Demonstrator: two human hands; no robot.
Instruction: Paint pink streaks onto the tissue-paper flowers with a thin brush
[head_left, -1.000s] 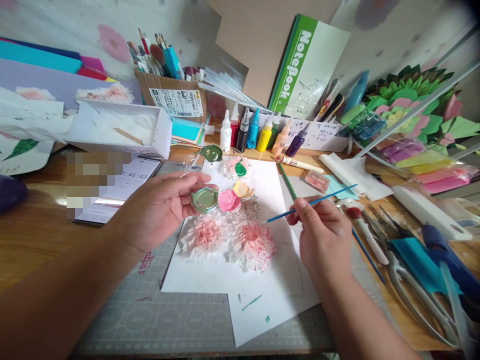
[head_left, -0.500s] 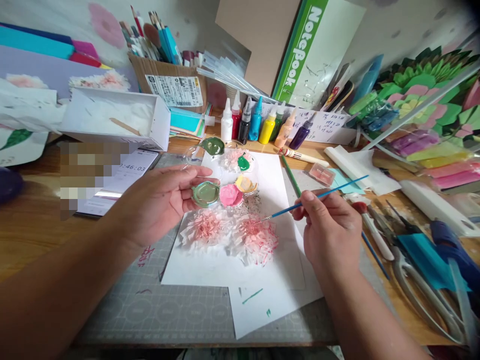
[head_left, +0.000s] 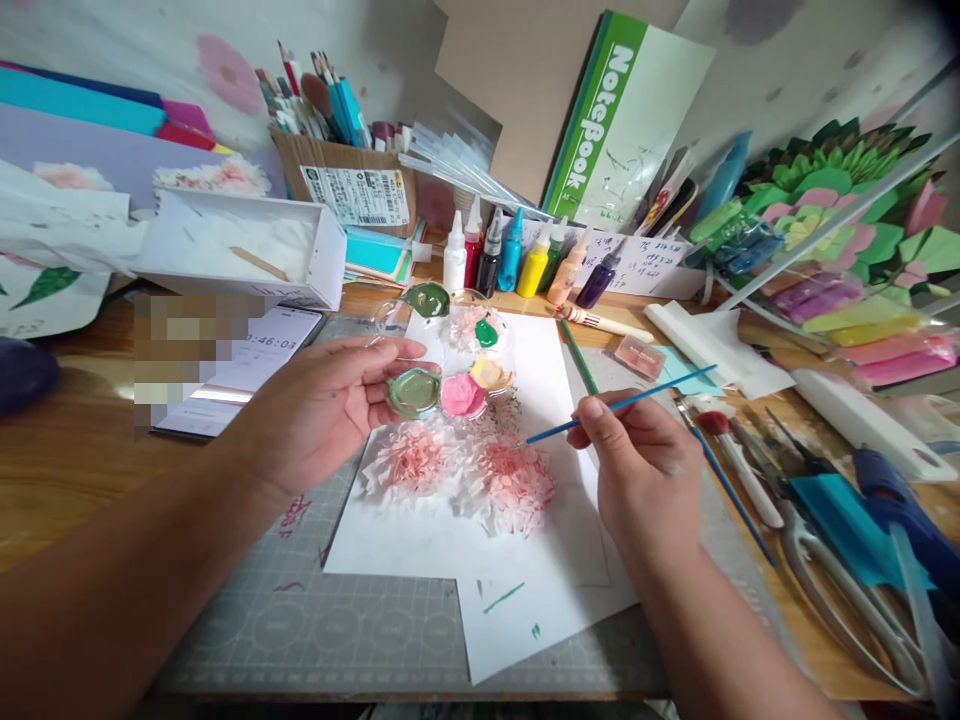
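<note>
My left hand [head_left: 337,405] grips the edge of a clear paint palette [head_left: 390,318], whose wells hold olive green, bright green, pink and yellowish paint. Between the thumb and fingers of my right hand [head_left: 637,460] is a thin blue paintbrush [head_left: 577,425], its tip over the upper part of a pink-and-white paper flower [head_left: 514,485]. Whether the bristles touch the petals I cannot tell. A second paper flower [head_left: 415,462] lies to its left, and a third shows through the palette. White paper sheets [head_left: 405,550] lie beneath the flowers on a grey cutting mat [head_left: 360,640].
Paint bottles [head_left: 512,250] stand in a row at the back, before a notebook [head_left: 600,120]. At left are a phone [head_left: 247,370] and a white box [head_left: 240,245]. Scissors [head_left: 840,600], a makeup brush [head_left: 739,455] and a glue gun [head_left: 892,500] lie at right. A green pencil [head_left: 579,355] rests near my right hand.
The brush and my right hand have shifted slightly left, with the tip still over the right flower. The whole view has tilted a little; my left hand keeps its hold on the palette.
</note>
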